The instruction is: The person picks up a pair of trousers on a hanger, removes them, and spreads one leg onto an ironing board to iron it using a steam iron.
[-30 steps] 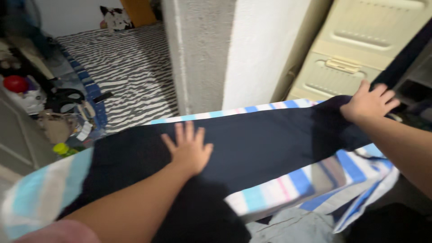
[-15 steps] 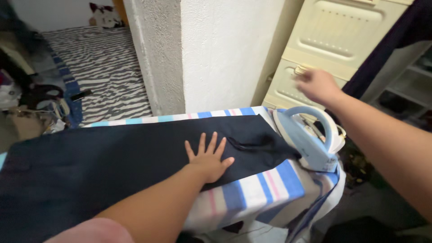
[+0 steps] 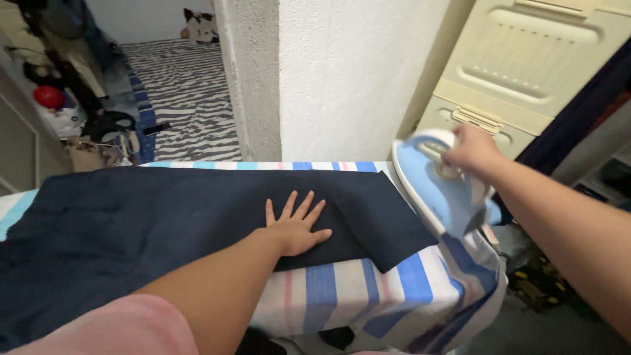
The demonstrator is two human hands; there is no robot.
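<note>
Left hand (image 3: 295, 227) lay flat, fingers spread, on smooth dark navy cloth (image 3: 164, 217) over the striped board cover (image 3: 348, 289). Right hand (image 3: 472, 148) was closed around the handle of a glossy pale-blue iron (image 3: 437, 190).

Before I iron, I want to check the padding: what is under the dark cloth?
Under the dark cloth lies a striped cover, blue, white and pink, showing at the near edge and far edge. What lies beneath the cover is hidden. The left hand presses flat on the cloth.

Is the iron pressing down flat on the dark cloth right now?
No, the right hand holds the blue iron tilted up at the board's end, off the dark cloth.
</note>
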